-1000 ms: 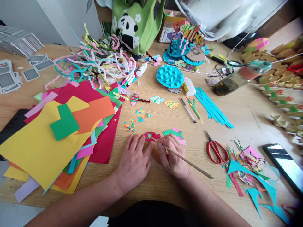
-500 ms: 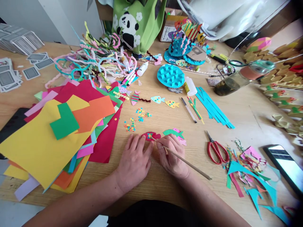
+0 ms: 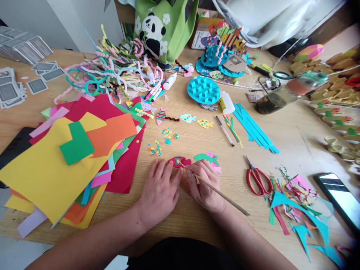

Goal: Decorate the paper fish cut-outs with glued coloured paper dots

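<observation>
A red paper fish with small coloured pieces on its body lies flat on the table. My left hand rests palm down, fingers stretched out, with fingertips at the fish's lower edge. Pinched in my right hand is a thin wooden stick, its tip touching the fish beside the coloured pieces. A green paper fish lies just beyond my right hand, partly over pink paper fish. Small paper confetti is scattered beyond my left hand.
Stacked coloured paper covers the left side, pipe cleaners behind it. Red-handled scissors, paper scraps and a phone lie to the right. Farther back are a glue bottle, blue strips and a glass jar.
The stick's free end has shifted slightly left and down. Both hands and the red fish stay in nearly the same place.
</observation>
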Tool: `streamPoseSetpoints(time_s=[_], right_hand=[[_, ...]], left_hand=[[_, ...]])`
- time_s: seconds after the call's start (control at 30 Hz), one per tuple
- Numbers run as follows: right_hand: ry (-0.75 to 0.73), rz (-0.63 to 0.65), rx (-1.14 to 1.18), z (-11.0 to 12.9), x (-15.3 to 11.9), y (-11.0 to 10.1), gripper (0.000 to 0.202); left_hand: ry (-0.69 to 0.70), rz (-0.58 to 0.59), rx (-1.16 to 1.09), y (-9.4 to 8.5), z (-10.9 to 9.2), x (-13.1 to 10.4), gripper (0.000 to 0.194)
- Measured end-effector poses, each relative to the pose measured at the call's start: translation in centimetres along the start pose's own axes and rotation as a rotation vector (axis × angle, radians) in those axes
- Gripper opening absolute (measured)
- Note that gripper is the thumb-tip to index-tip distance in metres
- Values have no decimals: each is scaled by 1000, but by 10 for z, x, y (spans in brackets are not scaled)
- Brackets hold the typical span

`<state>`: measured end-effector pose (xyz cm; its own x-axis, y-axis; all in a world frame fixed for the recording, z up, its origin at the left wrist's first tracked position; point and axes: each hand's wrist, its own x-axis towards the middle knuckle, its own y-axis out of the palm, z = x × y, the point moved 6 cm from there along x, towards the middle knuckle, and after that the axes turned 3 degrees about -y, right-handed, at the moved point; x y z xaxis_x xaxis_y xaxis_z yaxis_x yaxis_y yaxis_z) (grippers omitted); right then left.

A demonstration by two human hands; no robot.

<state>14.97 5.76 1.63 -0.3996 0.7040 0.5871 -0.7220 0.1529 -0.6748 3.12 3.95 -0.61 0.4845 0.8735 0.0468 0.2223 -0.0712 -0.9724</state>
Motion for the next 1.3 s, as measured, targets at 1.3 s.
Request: streamPoseSetpoints(time_s=[1.3], right_hand=[[17, 7, -5, 1, 1, 1, 17]], left_hand=[[2, -6, 11, 0, 0, -1, 46]])
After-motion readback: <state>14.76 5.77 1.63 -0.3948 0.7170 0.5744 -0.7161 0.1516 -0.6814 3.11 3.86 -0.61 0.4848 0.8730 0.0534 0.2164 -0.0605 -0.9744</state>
